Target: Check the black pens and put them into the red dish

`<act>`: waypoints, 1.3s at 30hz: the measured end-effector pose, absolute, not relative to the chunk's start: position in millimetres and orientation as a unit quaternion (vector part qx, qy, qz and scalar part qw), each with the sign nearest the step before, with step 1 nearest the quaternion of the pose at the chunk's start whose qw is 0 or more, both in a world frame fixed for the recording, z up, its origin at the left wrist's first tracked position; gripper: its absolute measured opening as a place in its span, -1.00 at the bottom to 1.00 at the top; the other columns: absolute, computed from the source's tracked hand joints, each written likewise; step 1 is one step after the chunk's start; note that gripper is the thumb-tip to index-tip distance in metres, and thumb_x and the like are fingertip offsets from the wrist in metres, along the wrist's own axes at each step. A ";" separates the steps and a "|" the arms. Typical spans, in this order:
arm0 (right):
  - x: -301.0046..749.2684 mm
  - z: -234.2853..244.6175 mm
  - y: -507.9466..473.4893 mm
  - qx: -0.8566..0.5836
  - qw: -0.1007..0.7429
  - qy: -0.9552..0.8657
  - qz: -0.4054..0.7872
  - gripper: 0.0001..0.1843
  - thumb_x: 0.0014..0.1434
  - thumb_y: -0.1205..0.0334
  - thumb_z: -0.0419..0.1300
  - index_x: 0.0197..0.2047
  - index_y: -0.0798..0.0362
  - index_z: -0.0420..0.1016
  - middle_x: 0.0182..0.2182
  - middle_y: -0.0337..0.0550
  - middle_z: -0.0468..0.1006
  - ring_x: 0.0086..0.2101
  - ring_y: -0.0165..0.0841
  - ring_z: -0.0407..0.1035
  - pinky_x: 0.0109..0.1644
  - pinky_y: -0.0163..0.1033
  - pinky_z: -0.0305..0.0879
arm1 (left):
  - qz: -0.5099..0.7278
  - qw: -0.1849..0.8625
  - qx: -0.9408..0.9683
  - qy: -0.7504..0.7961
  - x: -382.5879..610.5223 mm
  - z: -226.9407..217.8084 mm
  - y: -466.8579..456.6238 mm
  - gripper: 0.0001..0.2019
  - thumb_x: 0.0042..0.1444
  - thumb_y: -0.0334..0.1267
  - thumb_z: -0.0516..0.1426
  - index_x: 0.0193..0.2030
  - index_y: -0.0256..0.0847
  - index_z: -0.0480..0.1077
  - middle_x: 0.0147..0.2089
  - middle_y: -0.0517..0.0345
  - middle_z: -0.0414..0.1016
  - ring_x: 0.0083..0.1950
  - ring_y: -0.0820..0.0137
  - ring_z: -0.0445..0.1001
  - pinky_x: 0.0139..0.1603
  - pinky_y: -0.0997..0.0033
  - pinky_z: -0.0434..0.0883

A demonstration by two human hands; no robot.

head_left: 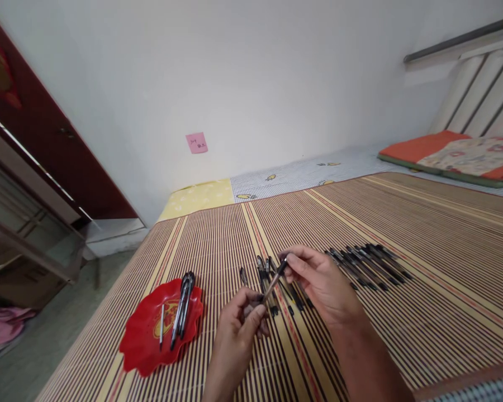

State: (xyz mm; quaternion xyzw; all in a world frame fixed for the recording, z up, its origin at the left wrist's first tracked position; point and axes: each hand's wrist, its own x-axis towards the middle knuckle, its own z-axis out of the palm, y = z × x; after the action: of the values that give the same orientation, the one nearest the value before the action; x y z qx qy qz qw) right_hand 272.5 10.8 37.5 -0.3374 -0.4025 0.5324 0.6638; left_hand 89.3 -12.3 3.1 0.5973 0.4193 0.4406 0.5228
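Note:
A pen (273,285) with a clear barrel and a dark end slants between my two hands above the mat. My left hand (240,329) pinches its lower end, while the fingertips of my right hand (316,279) close on its dark upper end. Below and behind my hands lie several black pens (262,269), partly hidden by them. To the right, a row of more black pens (366,265) rests side by side. On the left, a red scalloped plate (136,318) holds several pens (183,307) and a thin white refill (162,326).
A striped bamboo mat (218,240) covers the bed. A folded orange and floral cloth (448,153) lies at the back right beside white bars (482,84). The white wall (251,84) carries a pink note (197,143). A dark red door (62,134) stands at left.

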 end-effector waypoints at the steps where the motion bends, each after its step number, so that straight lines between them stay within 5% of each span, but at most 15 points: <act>1: 272.0 35.9 11.8 -0.347 0.669 -0.403 0.519 -0.76 0.00 0.09 0.44 -0.34 0.07 0.61 -0.52 -0.29 0.45 -0.49 -0.47 0.28 -0.40 -0.36 0.25 | 0.440 0.509 0.603 0.428 89.6 3.4 -12.6 -0.88 0.24 -0.19 0.15 -0.23 -0.19 0.39 -0.42 0.26 0.39 -0.43 0.47 0.42 -0.37 0.49 0.37; 8: 262.7 31.9 15.5 -0.385 0.694 -0.394 0.465 -0.71 0.00 0.03 0.43 -0.40 0.07 0.54 -0.55 -0.32 0.37 -0.49 -0.48 0.23 -0.41 -0.38 0.19 | 0.422 0.383 0.675 0.468 93.5 13.3 -17.1 -0.90 0.26 -0.23 0.13 -0.24 -0.16 0.44 -0.33 0.19 0.45 -0.29 0.38 0.46 -0.24 0.41 0.37; 12: 245.6 34.7 9.7 -0.387 0.664 -0.420 0.483 -0.72 0.06 0.03 0.39 -0.41 0.05 0.50 -0.58 -0.35 0.35 -0.53 -0.50 0.21 -0.45 -0.38 0.17 | 0.404 0.461 0.655 0.442 83.8 21.1 -18.9 -0.83 0.19 -0.22 0.20 -0.09 -0.12 0.52 -0.22 0.15 0.55 -0.16 0.32 0.51 -0.10 0.36 0.42; 18: 227.5 19.8 23.7 -0.394 0.614 -0.501 0.466 -0.70 0.23 0.02 0.20 -0.12 0.04 0.55 -0.33 -0.15 0.59 -0.39 -0.38 0.44 -0.28 -0.28 0.36 | 0.546 0.432 0.495 0.520 25.0 26.2 -15.3 -0.74 0.08 -0.13 0.30 -0.12 -0.19 0.55 -0.21 0.11 0.60 -0.21 0.35 0.55 -0.14 0.40 0.48; 25: 193.4 -8.8 88.9 -0.650 0.265 -0.685 0.196 -0.83 0.22 0.25 0.21 -0.17 0.12 0.58 -0.15 0.08 0.64 -0.12 -0.17 0.52 -0.08 -0.20 0.34 | 0.623 0.418 0.404 0.523 -5.1 14.6 -9.0 -0.73 -0.02 -0.14 0.36 -0.24 -0.22 0.50 -0.33 0.20 0.55 -0.34 0.46 0.47 -0.32 0.53 0.41; 30: 167.4 -27.7 107.6 -0.668 0.188 -0.692 0.196 -0.79 0.04 0.48 0.27 -0.20 0.22 0.58 -0.14 0.30 0.62 -0.07 0.01 0.51 -0.05 -0.08 0.32 | 0.597 0.430 0.444 0.511 -3.8 6.8 -3.9 -0.77 -0.02 -0.15 0.35 -0.29 -0.23 0.49 -0.30 0.16 0.55 -0.28 0.41 0.47 -0.25 0.48 0.40; 35: 185.1 -32.9 81.4 -0.622 0.239 -0.708 0.235 -0.68 0.10 0.36 0.23 -0.04 0.14 0.54 -0.24 0.03 0.63 -0.20 -0.17 0.53 -0.14 -0.19 0.36 | 0.547 0.430 0.503 0.513 -5.9 6.5 -5.7 -0.82 0.05 -0.15 0.29 -0.28 -0.20 0.50 -0.29 0.15 0.55 -0.22 0.35 0.48 -0.15 0.41 0.38; 39: 217.5 -23.7 43.4 -0.506 0.493 -0.557 0.437 -0.68 0.11 0.06 0.30 -0.14 0.09 0.54 -0.31 -0.12 0.60 -0.29 -0.28 0.50 -0.22 -0.24 0.40 | 0.496 0.452 0.548 0.499 3.9 9.6 -6.9 -0.84 0.07 -0.16 0.26 -0.29 -0.21 0.51 -0.31 0.14 0.52 -0.24 0.33 0.44 -0.20 0.39 0.35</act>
State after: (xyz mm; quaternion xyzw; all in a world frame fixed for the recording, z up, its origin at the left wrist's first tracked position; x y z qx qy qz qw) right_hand 217.5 43.4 -23.7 -0.5056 -0.5567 0.4371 0.4933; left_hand 3.9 -6.9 9.6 0.5484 0.4989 0.4962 0.4518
